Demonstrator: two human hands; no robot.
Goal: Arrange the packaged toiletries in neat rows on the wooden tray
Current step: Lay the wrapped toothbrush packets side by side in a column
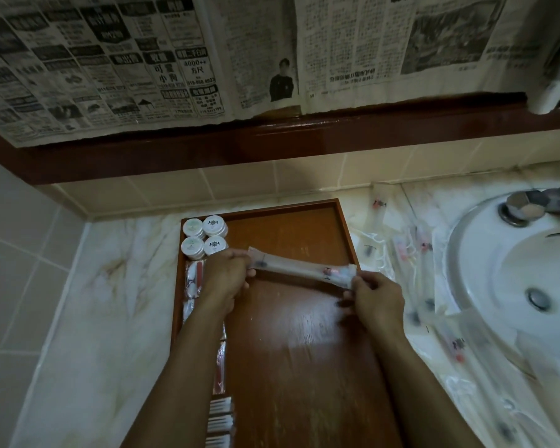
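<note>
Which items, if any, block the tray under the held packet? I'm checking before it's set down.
Nothing visible does. The clear packet, held by the left hand and right hand, hangs over bare wooden tray; the round tubs sit along its left edge.

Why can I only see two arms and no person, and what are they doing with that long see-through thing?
The picture comes from a camera worn on a person's head, looking down, so you see only their own arms and hands, much as they see them. There is no machine here.

The left hand and the right hand each pinch one end of a long clear packet with their fingers, holding it over a wooden tray. What is inside is too blurry to tell.

The tray sits on a marble counter beside a white sink. Along the tray's left edge are four small round white tubs, and below them more small packets in a row. More clear packets lie on the counter between the tray and the sink. Newspaper hangs on the wall above.
</note>
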